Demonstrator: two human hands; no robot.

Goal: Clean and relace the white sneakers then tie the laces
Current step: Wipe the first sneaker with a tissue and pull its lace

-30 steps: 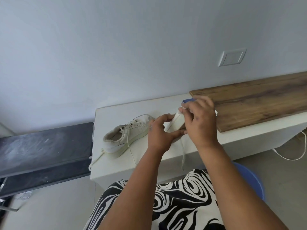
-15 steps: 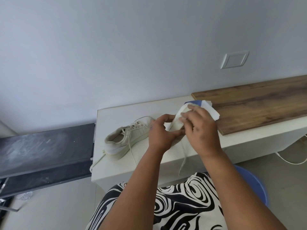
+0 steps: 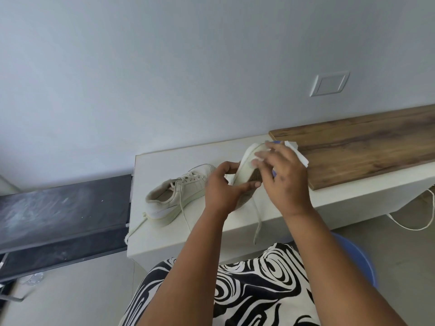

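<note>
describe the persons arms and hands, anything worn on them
Both arms are bare from the bottom of the frame to the fingertips: no sleeves, gloves or watch show on the left hand or the right hand. No rings or bracelets can be seen, though the right hand's fingers are motion-blurred. The only clothing in view is a black-and-white swirl-patterned garment below the forearms.

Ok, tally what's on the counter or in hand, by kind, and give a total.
Sneakers: 2, one on the counter, one held
White cloths: 1
Wooden boards: 1
Total: 4
</note>
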